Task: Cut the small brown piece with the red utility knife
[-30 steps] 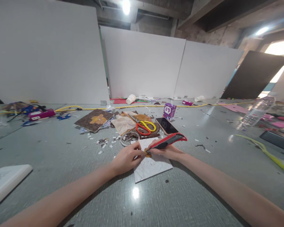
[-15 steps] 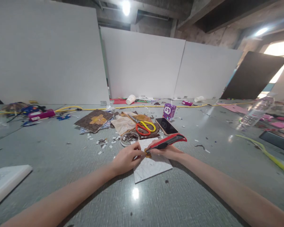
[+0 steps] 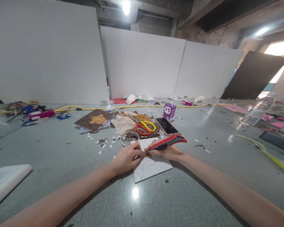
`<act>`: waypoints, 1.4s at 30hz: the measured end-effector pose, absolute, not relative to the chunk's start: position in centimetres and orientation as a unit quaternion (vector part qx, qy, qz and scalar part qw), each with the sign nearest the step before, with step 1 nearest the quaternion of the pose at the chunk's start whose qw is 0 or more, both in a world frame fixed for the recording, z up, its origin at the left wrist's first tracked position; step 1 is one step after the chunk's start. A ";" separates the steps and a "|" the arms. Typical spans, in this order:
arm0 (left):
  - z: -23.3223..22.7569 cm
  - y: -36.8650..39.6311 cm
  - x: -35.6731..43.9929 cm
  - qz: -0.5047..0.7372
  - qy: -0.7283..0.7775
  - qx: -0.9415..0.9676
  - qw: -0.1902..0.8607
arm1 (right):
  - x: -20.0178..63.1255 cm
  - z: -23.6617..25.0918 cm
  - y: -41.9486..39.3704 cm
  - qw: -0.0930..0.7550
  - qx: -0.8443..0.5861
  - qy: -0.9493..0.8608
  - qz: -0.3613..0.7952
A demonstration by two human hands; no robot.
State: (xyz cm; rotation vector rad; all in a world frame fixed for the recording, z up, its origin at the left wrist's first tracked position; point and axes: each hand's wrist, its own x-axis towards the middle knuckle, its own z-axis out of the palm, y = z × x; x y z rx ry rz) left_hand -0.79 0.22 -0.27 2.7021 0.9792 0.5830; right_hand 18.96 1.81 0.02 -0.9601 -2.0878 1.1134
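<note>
My right hand (image 3: 166,152) grips a red and black utility knife (image 3: 167,142), its tip pointing left and down onto a small brown scrap (image 3: 148,154). My left hand (image 3: 127,158) pinches that scrap from the left, fingertips pressed down on it. Both hands rest on a white sheet with a faint line pattern (image 3: 151,165) that lies on the grey table (image 3: 61,157). The knife's blade tip is hidden between my fingers.
Behind my hands lie red and yellow scissors (image 3: 144,126), a phone (image 3: 166,125), a tape ring (image 3: 129,138), a purple carton (image 3: 169,111), a brown patterned board (image 3: 94,119) and paper scraps. A white pad (image 3: 4,180) sits near left, a plastic bottle (image 3: 255,112) far right.
The knife's rear end has dipped very slightly; otherwise both hands stay in place on the scrap.
</note>
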 end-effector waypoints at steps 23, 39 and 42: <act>-0.2 0.3 -0.8 0.199 0.331 0.916 0.109 | 19.1 -0.3 1.8 0.290 -0.369 -0.776 0.421; -0.2 0.2 -0.6 0.226 0.328 0.911 0.108 | 18.9 0.1 1.6 0.296 -0.342 -0.785 0.423; -0.1 0.2 -0.6 0.239 0.334 0.905 0.112 | 19.0 -0.1 1.7 0.287 -0.371 -0.785 0.403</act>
